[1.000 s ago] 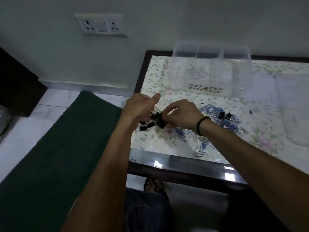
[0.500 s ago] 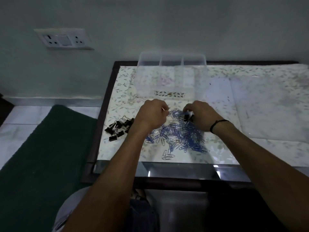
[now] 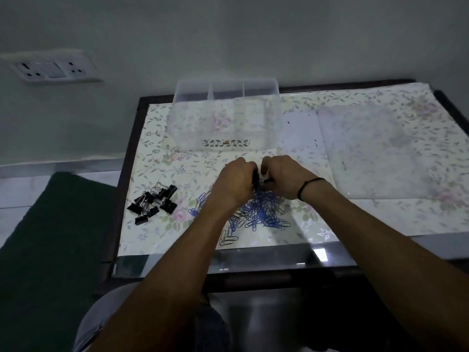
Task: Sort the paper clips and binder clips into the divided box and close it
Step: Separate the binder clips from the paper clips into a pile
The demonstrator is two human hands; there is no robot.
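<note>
- Forearms of mine reach out from the near edge over the glass-topped table [image 3: 253, 257], both meeting above the blue pile.
- Paper clips [image 3: 264, 212], mostly blue, lie heaped on the floral cover just under my wrists, with a few pale ones straggling towards me.
- Binder clips [image 3: 154, 201], black, sit in a loose cluster well to the left of that heap, near the table's left edge.
- My left hand [image 3: 234, 180] is curled, knuckles up, its fingers closed on something small and dark at the top of the heap; it may be a binder clip, but the blur hides it.
- My right hand [image 3: 281, 175], with a dark band at the wrist, is curled too, fingertips pinching at the same dark bit, almost touching the left.
- Beyond my hands the clear divided box [image 3: 225, 118] stands open near the wall, its compartments showing nothing inside.
- A clear lid [image 3: 375, 151] lies flat to the right of the box.
</note>
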